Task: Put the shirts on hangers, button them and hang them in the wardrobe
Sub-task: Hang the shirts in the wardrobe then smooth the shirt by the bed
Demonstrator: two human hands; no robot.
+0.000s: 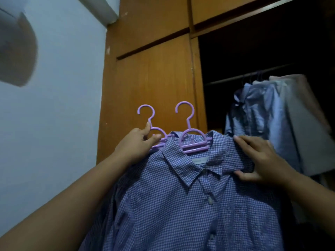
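left hand (138, 142): we pinch the spare hanger (151, 124)'s neck
right hand (262, 160): fingers nearly flat, thumb under, gripping the shirt (181, 205)'s shoulder
tip: we'd lift its hook (186, 113) to the rail (235, 77); keep it level

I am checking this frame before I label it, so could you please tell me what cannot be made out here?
- Head view: the checked shirt is cut off by the bottom edge, so its lower buttons cannot be checked.
- What hangs on the left hanger is hidden behind the left hand and the shirt.
- The wardrobe interior is too dark to read.
- The grey shape at the left edge is blurred and unidentifiable.
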